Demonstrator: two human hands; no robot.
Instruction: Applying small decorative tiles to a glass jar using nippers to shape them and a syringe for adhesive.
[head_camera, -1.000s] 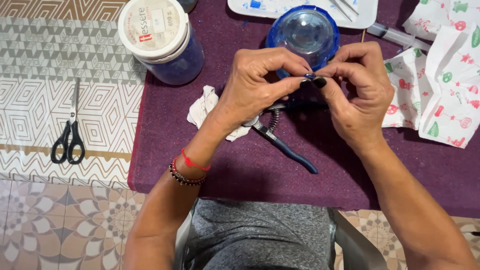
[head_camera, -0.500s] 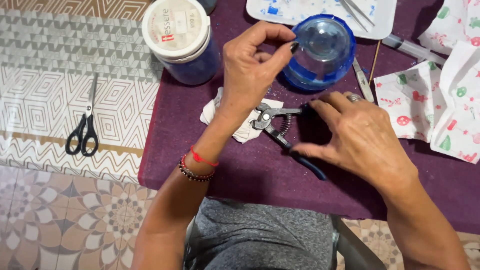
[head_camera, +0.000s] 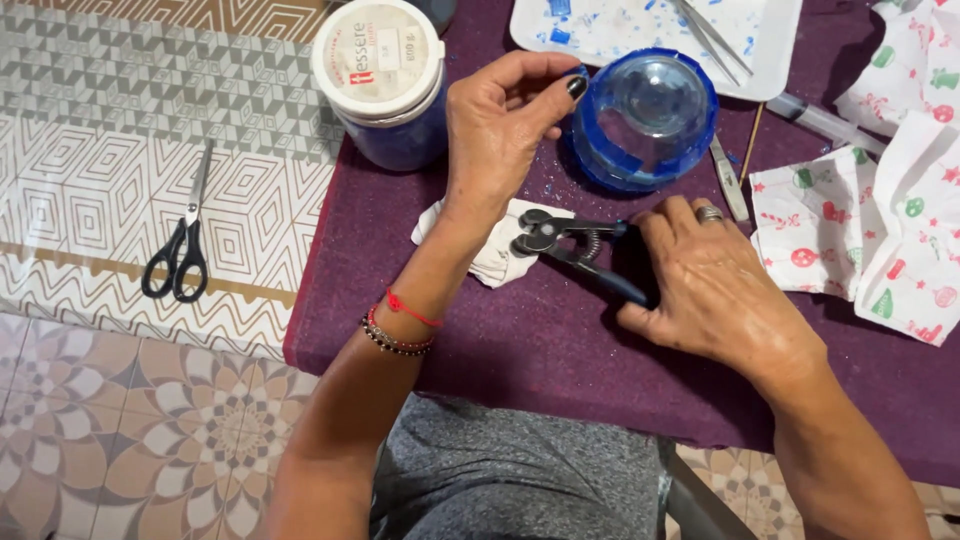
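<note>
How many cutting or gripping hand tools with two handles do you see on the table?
2. The black scissors lie on the patterned cloth at the left. The blue-handled nippers lie on the purple cloth, under the right hand. Others may be hidden by the hands.

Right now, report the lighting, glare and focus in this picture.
Head view: soft even light, faint shadows under both hands; glare on the blue glass bowl; left hand, right hand and pliers sharp; slight wide-angle bending at edges.
</note>
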